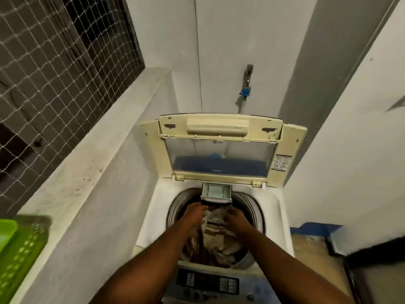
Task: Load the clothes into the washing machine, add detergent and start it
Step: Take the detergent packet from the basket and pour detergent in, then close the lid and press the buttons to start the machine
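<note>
Cream-white plastic top-loading washing machine point(154, 216) seen from above, its hinged lid point(219, 160) standing open at 12 o'clock. Brown and beige crumpled clothes point(219, 242) lie in the round drum, filling it nearly to the rim. The left hand point(194, 213) and right hand point(236, 217) both rest on the top of the pile; the fingers point(202, 209) are blurred, so I cannot tell whether they grip or only press the cloth. A small pale-green detergent drawer point(216, 193) is pulled out at 12 o'clock of the drum; no detergent can be made out in it. The dark button control panel point(208, 281) sits untouched at 6 o'clock. Loading looks almost done; detergent, closing and starting seem left. A lime-green perforated plastic basket point(19, 255) sits at 8 o'clock.
</note>
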